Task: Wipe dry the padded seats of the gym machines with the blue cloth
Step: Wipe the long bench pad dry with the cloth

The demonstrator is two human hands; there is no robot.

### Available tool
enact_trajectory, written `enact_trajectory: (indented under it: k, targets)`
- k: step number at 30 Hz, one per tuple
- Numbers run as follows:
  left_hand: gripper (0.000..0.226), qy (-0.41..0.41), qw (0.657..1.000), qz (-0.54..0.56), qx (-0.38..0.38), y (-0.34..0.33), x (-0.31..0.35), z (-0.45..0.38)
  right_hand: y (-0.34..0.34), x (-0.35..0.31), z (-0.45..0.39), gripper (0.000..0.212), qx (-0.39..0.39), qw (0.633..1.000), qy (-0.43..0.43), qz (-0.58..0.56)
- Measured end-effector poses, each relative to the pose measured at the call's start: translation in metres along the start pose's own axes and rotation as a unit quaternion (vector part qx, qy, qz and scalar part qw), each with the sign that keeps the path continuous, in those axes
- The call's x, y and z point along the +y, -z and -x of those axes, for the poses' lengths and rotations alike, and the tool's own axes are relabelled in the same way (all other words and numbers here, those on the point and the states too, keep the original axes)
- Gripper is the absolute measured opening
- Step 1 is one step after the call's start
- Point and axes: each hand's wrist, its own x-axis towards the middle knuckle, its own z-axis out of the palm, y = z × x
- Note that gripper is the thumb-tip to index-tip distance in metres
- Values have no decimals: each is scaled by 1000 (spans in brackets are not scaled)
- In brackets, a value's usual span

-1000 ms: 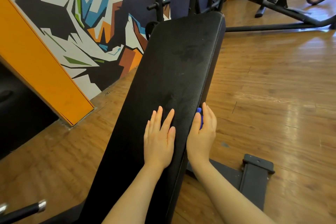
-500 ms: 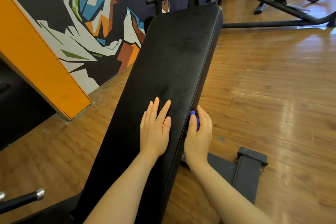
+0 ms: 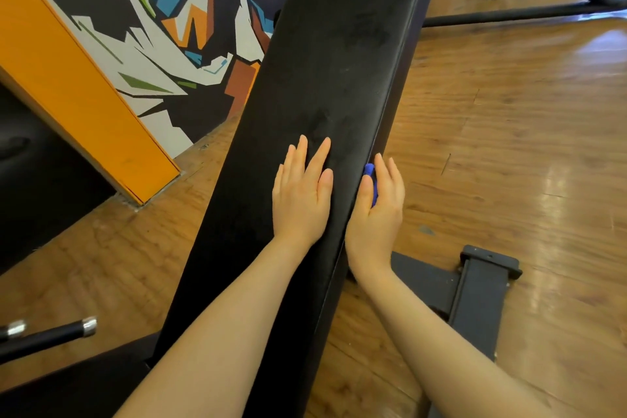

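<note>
A long black padded bench seat (image 3: 325, 85) runs from the near left to the far right. My left hand (image 3: 302, 193) lies flat on the top of the pad, fingers straight. My right hand (image 3: 375, 210) is against the pad's right side edge. It holds the blue cloth (image 3: 370, 180) between thumb and fingers, pressed to that edge. Only a small bit of the cloth shows; the rest is hidden under the hand. Faint dull smears mark the pad farther up.
The bench's black metal foot (image 3: 475, 292) sits on the wooden floor (image 3: 509, 146) to the right. An orange pillar (image 3: 78, 102) and a painted wall (image 3: 176, 27) stand to the left. A chrome-tipped bar (image 3: 47, 336) is at the near left, and another machine's frame (image 3: 529, 10) is at the far right.
My right hand with the cloth has slid slightly toward me along the pad's side edge, relative to my left hand. My left hand stays flat on the pad. The view has tilted down a little.
</note>
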Motion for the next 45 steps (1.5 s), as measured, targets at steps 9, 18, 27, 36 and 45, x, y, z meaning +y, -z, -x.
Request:
enact_trajectory:
  k: [9, 18, 27, 36, 45]
  targets:
    - [47, -17, 999, 34, -27, 8, -3, 4, 11, 11, 49, 42, -22, 999, -24, -12]
    - [57, -62, 995, -24, -72, 14, -41, 84, 14, -9, 21, 52, 6, 997, -56, -59]
    - [56, -53, 998, -3, -25, -4, -44, 90, 7, 10, 36, 41, -6, 1000, 13, -5]
    - [57, -60, 998, 12, -5, -5, -45, 89, 12, 31, 128, 45, -14, 999, -34, 1]
    - [59, -57, 998, 9, -12, -4, -43, 91, 19, 18, 90, 43, -11, 999, -46, -23]
